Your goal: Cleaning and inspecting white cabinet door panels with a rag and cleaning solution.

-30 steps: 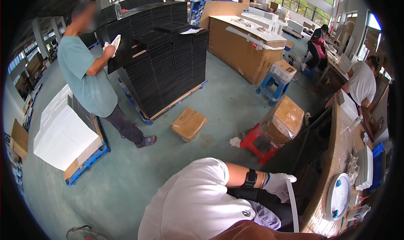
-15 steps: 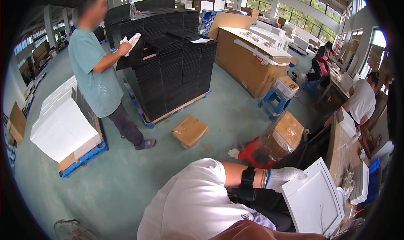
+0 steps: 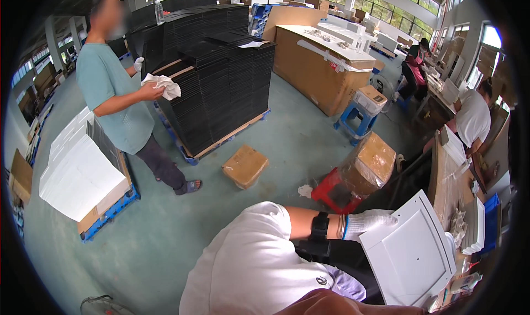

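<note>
My left hand, in a white knitted glove, grips the upper left edge of a white panel. The panel has a raised frame and small dark holes along one edge. It is tilted up against the near side of the workbench; its lower edge and what bears it are partly hidden. The fingers behind the panel do not show. My right hand is out of the picture; only a bare arm shows at the lower edge.
White boards, a blue bin and a bottle are on the bench. Left of it stand a wrapped carton on a red stool and a taped box. A co-worker wipes black panels with a cloth.
The white panel and my left hand have shifted slightly up and left in the picture. The co-worker's cloth has moved lower, and the second gloved hand now shows at the black panel.
</note>
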Motion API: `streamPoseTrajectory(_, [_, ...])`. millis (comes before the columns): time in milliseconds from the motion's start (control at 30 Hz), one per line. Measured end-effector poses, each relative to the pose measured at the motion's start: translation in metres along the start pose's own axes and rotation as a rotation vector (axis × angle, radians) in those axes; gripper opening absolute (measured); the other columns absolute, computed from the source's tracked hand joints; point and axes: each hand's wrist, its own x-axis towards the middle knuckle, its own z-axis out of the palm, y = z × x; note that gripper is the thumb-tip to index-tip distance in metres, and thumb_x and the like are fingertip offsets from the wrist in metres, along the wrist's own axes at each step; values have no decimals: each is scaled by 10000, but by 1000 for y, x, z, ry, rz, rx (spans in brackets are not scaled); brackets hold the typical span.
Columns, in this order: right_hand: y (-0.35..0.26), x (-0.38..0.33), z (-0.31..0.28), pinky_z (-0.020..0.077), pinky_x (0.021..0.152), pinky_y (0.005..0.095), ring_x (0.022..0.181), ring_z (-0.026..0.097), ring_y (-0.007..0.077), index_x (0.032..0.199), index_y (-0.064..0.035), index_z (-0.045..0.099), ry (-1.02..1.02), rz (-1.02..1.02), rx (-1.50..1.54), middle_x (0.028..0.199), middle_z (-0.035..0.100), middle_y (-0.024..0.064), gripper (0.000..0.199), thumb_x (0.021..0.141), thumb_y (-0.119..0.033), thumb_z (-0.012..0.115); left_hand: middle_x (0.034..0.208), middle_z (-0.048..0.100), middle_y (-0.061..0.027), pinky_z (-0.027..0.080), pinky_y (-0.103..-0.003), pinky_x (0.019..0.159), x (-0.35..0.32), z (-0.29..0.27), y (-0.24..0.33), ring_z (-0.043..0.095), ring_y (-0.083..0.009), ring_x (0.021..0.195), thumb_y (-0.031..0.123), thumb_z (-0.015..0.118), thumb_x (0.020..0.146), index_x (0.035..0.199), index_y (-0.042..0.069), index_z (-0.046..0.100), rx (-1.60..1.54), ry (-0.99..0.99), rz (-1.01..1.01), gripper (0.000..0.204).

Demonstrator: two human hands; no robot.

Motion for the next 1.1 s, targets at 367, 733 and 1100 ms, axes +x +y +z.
streamPoseTrajectory(367, [11,0,-28,471,796,330,909,577,221,1150,29,528,188,84,248,1023,593,124,313,982,-235,513,1237,577,-61,471,-332,955,11,-8,-14,570,-151,1105,321,594,943,1352,45,462,-49,-50,-118,511])
streamPoseTrajectory(733, [37,-20,-93,476,830,328,946,585,226,1199,35,523,425,110,627,1063,601,128,344,995,-241,497,1236,574,-275,519,-528,910,-7,-1,-52,630,-408,1039,351,480,997,1331,-27,457,42,-259,-414,505])
streamPoseTrajectory(1100, [95,-104,-91,482,863,326,982,594,231,1247,40,518,417,189,1044,1103,610,132,377,1007,-247,481,1141,623,-165,540,-442,889,31,-33,-41,645,-295,999,476,431,1002,1342,9,451,33,-91,-499,578])
